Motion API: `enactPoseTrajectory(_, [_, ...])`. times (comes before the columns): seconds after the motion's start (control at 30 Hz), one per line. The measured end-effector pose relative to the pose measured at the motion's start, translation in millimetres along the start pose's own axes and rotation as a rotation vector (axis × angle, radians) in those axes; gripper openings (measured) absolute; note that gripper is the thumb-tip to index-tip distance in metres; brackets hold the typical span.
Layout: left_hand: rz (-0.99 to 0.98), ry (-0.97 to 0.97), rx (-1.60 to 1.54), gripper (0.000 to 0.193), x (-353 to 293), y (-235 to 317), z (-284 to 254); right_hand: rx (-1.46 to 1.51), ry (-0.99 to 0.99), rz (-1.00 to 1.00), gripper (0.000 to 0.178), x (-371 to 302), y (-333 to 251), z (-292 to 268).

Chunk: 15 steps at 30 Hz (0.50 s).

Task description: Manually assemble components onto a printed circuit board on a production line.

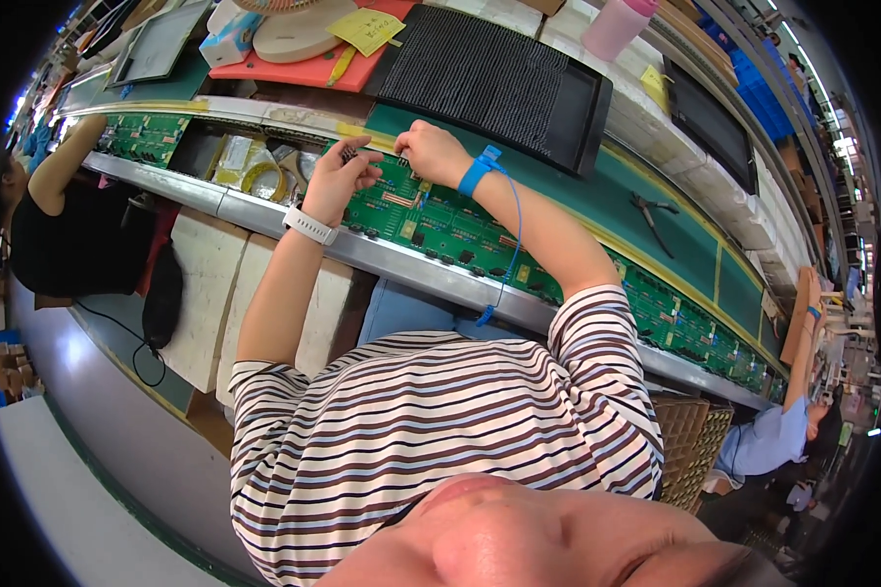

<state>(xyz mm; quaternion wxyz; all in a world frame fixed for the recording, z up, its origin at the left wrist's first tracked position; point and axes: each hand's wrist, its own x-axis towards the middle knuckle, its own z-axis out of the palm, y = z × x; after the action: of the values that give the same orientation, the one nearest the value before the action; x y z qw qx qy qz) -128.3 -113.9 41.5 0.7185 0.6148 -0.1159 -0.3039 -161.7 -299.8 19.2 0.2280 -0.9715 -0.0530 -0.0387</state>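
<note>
Our green board [367, 210] bears many parts [418, 238], remainder unclear; our left hand [333, 186] pinches dark pieces [349, 154]; our right hand's [434, 154] far-edge grip we can't tell.

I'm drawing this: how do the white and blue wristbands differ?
The white wristband is by the left hand; the blue wristband is by the right hand. A blue cord trails from the blue wristband, but none shows on the white wristband. Both wrap around wrists.

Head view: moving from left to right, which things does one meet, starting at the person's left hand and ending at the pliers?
Left hand, right hand, blue wrist strap, dark pliers.
</note>
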Motion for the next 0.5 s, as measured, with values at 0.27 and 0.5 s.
enactPoseTrajectory(0.27, [-0.009, 0.003, -0.001, 0.034, -2, 6, 2, -0.11, 0.022, -0.006, 0.018, -4, -13, -3])
enactPoseTrajectory(0.5, [0.045, 0.025, 0.037, 0.034, 2, -4, 1, -0.08, 0.075, -0.104, 0.017, -13, -19, -4])
